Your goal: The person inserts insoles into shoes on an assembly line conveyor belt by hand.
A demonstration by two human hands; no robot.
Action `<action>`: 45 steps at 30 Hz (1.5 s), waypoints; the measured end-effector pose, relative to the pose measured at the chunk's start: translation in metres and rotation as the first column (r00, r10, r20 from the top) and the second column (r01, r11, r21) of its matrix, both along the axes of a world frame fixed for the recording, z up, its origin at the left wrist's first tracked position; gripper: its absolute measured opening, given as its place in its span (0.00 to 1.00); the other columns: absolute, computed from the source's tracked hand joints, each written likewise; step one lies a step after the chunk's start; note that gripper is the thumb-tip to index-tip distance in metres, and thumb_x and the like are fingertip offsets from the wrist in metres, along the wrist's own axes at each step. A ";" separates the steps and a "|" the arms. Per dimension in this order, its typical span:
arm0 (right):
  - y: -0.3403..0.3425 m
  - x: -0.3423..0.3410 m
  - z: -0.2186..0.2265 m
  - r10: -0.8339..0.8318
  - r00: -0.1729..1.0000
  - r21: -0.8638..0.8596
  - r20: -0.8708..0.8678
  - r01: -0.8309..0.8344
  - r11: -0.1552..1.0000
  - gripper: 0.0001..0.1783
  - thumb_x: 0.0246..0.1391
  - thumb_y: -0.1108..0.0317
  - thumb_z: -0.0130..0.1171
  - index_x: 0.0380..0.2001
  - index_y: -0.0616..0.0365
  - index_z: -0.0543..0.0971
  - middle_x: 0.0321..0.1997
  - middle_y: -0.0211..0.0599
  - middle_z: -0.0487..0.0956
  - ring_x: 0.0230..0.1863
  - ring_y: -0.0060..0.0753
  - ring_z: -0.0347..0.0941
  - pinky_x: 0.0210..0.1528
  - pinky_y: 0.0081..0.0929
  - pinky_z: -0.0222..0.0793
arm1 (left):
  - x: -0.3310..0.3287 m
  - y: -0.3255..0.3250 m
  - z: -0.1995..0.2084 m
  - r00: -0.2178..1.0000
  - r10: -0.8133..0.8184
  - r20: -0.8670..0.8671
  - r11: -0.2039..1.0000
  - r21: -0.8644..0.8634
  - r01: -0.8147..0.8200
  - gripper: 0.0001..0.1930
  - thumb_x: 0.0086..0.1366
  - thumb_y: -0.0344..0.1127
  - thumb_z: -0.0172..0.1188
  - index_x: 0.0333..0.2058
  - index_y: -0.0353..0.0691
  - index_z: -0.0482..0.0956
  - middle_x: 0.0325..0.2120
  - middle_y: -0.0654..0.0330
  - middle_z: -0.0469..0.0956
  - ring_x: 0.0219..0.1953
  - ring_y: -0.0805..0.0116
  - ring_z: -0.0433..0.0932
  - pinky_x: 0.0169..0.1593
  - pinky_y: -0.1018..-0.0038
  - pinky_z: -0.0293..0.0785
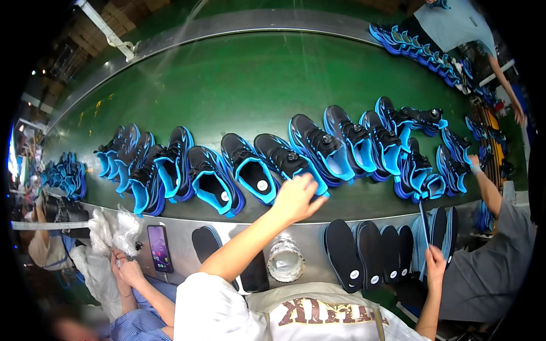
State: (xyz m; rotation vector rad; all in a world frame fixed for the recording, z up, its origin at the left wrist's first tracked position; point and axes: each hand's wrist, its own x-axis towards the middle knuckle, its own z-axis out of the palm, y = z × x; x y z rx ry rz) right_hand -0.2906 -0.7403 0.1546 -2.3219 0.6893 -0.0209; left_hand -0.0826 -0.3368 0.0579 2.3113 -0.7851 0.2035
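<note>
My left hand (297, 199) reaches over the belt to a black and blue sneaker (277, 152), its fingers closed around the heel opening and hiding part of it. My right hand (436, 262), low on the right, grips a thin, long blue insole (424, 224) seen edge-on and standing almost upright. Left of the held sneaker, two others (248, 165) (211, 176) have pale round stickers inside. Beside my right hand stand stacked black insoles with blue edges (437, 227).
More sneakers line the green belt (239, 85) on both sides. On the metal ledge lie black insoles (341, 250), a glass jar (285, 261) and a phone (160, 248). A co-worker's hands (129, 270) handle clear plastic at left; another's arm (488, 184) reaches in at right.
</note>
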 end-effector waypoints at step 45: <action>0.291 0.263 -0.121 0.706 0.013 -0.225 -0.708 -0.952 -0.209 0.14 0.45 0.66 0.51 0.35 0.57 0.79 0.47 0.46 0.71 0.44 0.40 0.68 0.40 0.29 0.67 | 0.036 0.028 -0.009 0.713 0.375 -0.593 0.770 -0.229 -0.595 0.14 0.62 0.37 0.49 0.42 0.35 0.71 0.18 0.46 0.73 0.20 0.54 0.74 0.27 0.71 0.69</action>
